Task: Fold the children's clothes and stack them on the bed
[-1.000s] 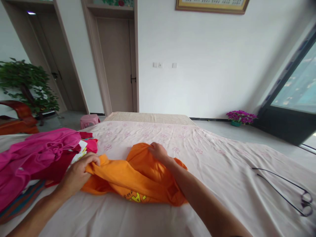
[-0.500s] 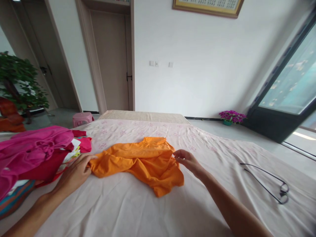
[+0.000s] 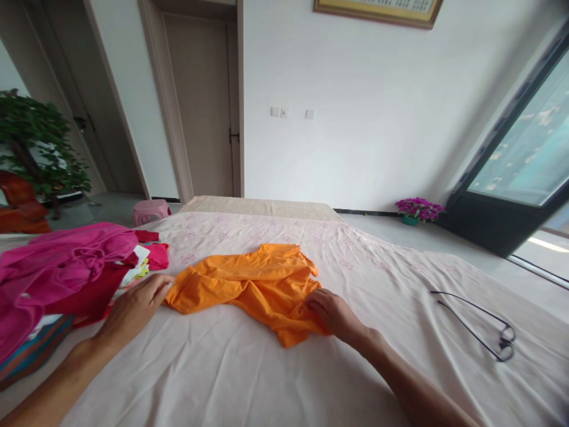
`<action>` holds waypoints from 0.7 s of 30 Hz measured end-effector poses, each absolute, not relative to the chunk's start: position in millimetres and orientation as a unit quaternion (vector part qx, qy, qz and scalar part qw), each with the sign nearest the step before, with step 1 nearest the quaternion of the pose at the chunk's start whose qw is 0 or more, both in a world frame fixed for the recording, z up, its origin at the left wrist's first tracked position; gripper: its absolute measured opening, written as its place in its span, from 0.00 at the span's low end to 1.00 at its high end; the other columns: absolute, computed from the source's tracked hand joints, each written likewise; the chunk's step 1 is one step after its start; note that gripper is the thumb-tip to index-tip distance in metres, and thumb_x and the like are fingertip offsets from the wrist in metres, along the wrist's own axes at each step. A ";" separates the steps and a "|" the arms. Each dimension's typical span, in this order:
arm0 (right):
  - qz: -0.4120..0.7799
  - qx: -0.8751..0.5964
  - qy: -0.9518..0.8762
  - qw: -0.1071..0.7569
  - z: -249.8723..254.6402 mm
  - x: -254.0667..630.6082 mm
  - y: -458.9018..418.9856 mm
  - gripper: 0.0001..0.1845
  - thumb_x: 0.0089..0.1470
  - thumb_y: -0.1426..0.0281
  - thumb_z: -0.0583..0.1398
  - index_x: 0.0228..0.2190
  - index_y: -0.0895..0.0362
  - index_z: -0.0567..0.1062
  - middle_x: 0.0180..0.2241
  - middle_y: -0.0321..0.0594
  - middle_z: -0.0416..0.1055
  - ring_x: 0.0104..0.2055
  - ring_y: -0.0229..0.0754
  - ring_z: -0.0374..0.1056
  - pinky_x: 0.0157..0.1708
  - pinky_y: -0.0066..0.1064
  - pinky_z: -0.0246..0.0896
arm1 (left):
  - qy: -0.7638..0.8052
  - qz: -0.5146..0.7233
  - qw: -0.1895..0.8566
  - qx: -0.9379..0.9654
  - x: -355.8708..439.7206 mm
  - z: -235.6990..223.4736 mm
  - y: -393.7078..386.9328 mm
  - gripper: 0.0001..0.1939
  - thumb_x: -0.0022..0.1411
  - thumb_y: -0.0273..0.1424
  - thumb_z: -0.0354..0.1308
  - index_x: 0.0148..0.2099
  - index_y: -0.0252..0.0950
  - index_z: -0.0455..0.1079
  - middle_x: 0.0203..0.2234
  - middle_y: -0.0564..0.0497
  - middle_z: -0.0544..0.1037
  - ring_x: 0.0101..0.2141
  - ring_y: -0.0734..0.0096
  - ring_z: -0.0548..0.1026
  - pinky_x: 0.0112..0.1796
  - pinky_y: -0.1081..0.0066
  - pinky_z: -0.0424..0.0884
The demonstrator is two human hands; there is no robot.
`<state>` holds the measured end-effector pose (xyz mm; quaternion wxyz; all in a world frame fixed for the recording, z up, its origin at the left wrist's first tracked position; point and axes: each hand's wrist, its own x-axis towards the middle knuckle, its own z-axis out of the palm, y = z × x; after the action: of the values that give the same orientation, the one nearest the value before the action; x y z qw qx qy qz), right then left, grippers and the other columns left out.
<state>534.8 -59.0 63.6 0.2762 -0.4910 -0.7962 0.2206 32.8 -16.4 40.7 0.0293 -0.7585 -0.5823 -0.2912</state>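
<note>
A rumpled orange shirt (image 3: pixel 249 284) lies across the middle of the bed, its folds running sideways and one corner pointing toward me. My left hand (image 3: pixel 144 296) pinches its left end between thumb and fingers, just beside the clothes pile. At the lower right edge of the shirt, my right hand (image 3: pixel 331 311) has its fingers curled onto the cloth; the fingertips are partly hidden in the fabric. The printed lettering does not show on the upper side.
Left of the shirt is a heap of clothes (image 3: pixel 66 261) in pink, red and striped cloth. Black-framed glasses (image 3: pixel 480 323) lie on the pale bedsheet (image 3: pixel 377 367) at right. Beyond the bed stand a pink stool (image 3: pixel 152 210) and purple flowers (image 3: pixel 418 209).
The orange shirt has been turned over and its print has gone from view. My right hand let go of the cloth, then came down and took hold of the shirt's lower right edge.
</note>
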 end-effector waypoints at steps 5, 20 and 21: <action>0.345 -0.482 -0.745 0.307 68.8 549.2 -64.7 0.18 0.48 0.78 0.53 0.37 0.56 0.78 0.40 0.42 0.77 0.44 0.44 0.72 0.44 0.35 0.68 | -0.593 -0.271 -0.040 -0.757 16.7 44.9 -25.3 0.14 0.66 0.42 0.48 0.47 0.43 0.67 0.43 0.52 0.80 0.41 0.66 0.78 0.42 0.71 0.72; 0.383 -0.495 -0.681 0.380 61.9 552.0 -73.2 0.12 0.49 0.75 0.54 0.34 0.56 0.75 0.26 0.35 0.68 0.28 0.36 0.63 0.27 0.26 0.60 | -0.612 -0.369 -0.150 -0.684 35.3 62.4 -20.1 0.20 0.62 0.45 0.49 0.49 0.39 0.67 0.26 0.54 0.75 0.30 0.68 0.74 0.35 0.71 0.70; 0.437 -0.487 -0.652 0.382 69.1 556.3 -74.6 0.12 0.48 0.75 0.54 0.35 0.57 0.75 0.24 0.33 0.66 0.25 0.34 0.60 0.24 0.24 0.57 | -0.615 -0.375 -0.193 -0.666 31.1 70.0 -25.1 0.22 0.62 0.48 0.48 0.50 0.38 0.66 0.24 0.55 0.73 0.26 0.70 0.72 0.31 0.73 0.69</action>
<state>556.3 -74.6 69.1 0.3825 -0.4869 -0.6523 0.4372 31.1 -25.1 70.0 -0.1929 -0.6658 -0.6155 -0.3752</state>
